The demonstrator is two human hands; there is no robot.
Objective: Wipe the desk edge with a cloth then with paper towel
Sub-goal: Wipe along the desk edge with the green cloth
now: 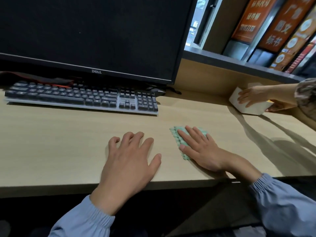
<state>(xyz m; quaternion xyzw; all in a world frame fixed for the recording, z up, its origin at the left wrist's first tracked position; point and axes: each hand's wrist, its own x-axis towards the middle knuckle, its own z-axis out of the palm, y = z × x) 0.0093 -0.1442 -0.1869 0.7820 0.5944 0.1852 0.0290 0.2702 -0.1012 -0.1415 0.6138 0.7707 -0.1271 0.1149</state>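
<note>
A small green folded cloth (177,136) lies on the light wooden desk (59,142), right of centre, a short way in from the front edge (51,189). My right hand (201,149) lies flat on top of it, fingers spread, covering most of it. My left hand (130,161) rests palm down on the bare desk beside it, fingers apart, holding nothing. At the far right, another person's two hands (259,97) hold a white box (246,106), possibly a tissue box, against the desk's back panel.
A dark keyboard (80,98) and a black monitor (89,36) stand at the back left. A mouse (158,91) sits behind the keyboard's right end. A shelf with books (280,31) runs above the back right.
</note>
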